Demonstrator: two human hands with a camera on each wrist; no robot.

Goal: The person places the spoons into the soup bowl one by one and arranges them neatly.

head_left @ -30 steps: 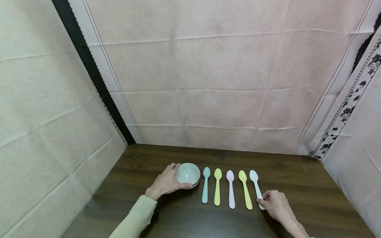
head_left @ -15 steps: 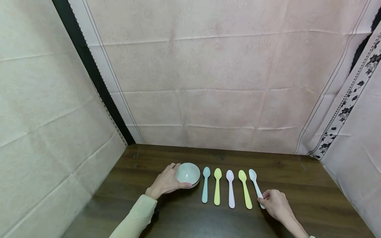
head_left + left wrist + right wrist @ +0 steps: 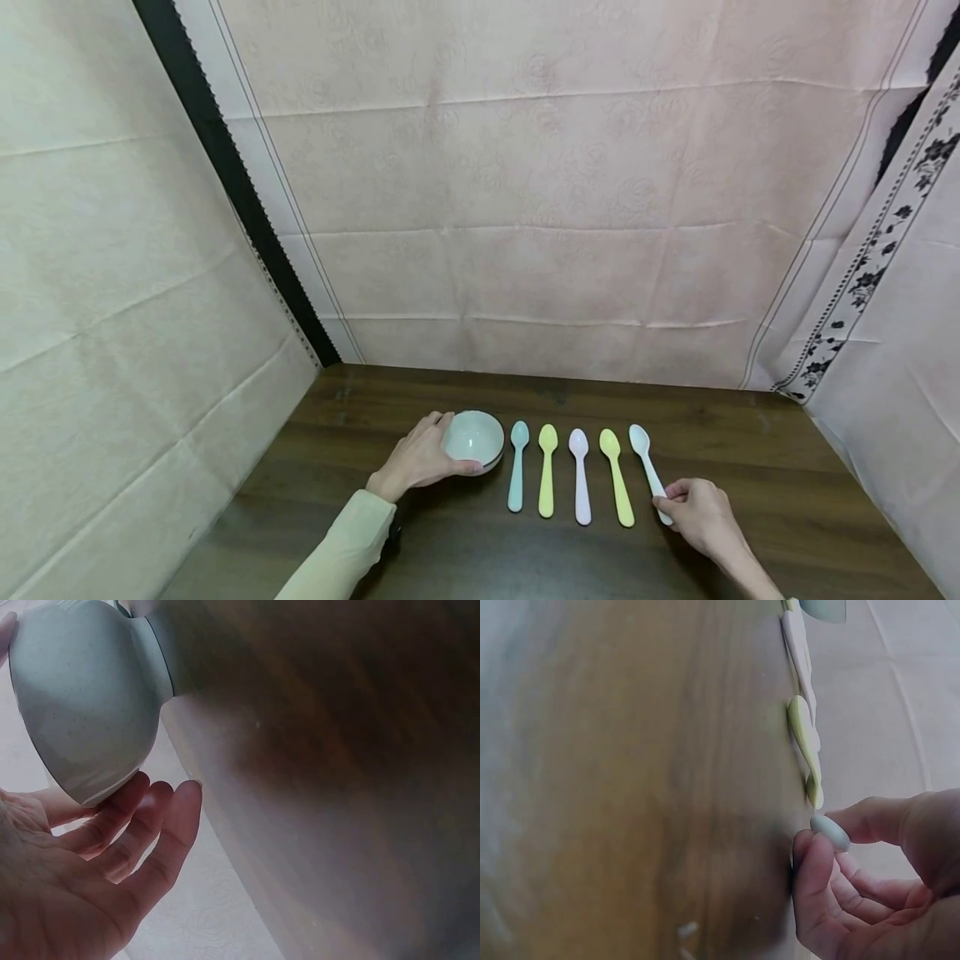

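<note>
On the left, my left hand [image 3: 422, 455] grips a pale blue-green bowl [image 3: 474, 437], thumb at the near side and fingers along the far left side. The left wrist view shows the bowl's outer wall [image 3: 86, 697] and its foot at the wooden surface. My right hand [image 3: 702, 513] pinches the handle end of a pale blue spoon [image 3: 647, 460], the rightmost in a row. In the right wrist view that handle end [image 3: 831, 833] shows between thumb and fingers. Nearest to it lies a yellow-green spoon [image 3: 618, 490].
Left of these lie a lilac spoon [image 3: 582, 492], another yellow-green spoon [image 3: 547, 483] and a light teal spoon [image 3: 515, 479] beside the bowl. All are on a dark wooden table [image 3: 750, 467]. Pale cloth [image 3: 525, 250] hangs behind and along both sides.
My right hand and the pale blue spoon have shifted slightly to the right over the last half second. The left hand and bowl have stayed in place.
</note>
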